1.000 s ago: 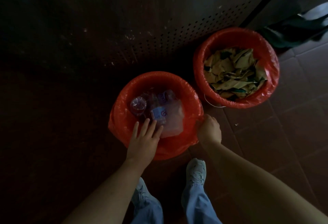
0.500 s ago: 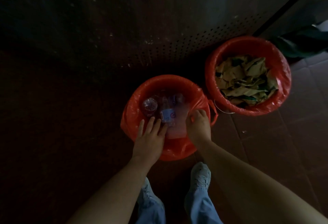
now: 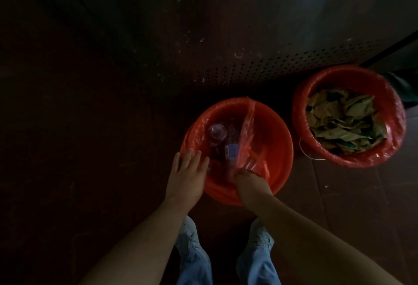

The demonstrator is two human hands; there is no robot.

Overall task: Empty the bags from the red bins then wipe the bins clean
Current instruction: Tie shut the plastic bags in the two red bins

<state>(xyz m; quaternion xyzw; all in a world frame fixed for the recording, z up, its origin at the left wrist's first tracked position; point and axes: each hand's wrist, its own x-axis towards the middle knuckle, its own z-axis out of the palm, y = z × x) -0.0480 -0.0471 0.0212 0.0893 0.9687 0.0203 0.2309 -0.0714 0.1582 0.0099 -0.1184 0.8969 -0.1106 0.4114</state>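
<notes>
The left hand [image 3: 187, 172] rests flat, fingers spread, on the near bin's [image 3: 274, 140] left rim. Bottles [image 3: 217, 132] lie in its red bag [image 3: 246, 131], whose gathered edge the right hand [image 3: 251, 183] grips. Right of it stands a second bin [image 3: 299, 113], full of dry leaves [image 3: 339, 122].

- Right hand [image 3: 250, 183]: fingertips are buried in the gathered folds of the red translucent plastic bag [image 3: 246, 131].
- Clear plastic bottles [image 3: 217, 132]: partly veiled by the bag film, so their number cannot be determined. The blue-and-white label [image 3: 233, 149] is too blurred to be read.
- Round red plastic bin [image 3: 278, 149]: near rim is covered by the left hand [image 3: 186, 174] and the right.
- Second red lined bin [image 3: 352, 74]: its brownish crumpled scraps [image 3: 339, 122] cannot be identified.
- Dark green object [image 3: 404, 90]: cut off by the right edge.
- Bare forearms [image 3: 140, 244] and blue trouser legs [image 3: 196, 266]: cut off by the lower edge.
- Floor [image 3: 67, 149] at left: lost in darkness.
</notes>
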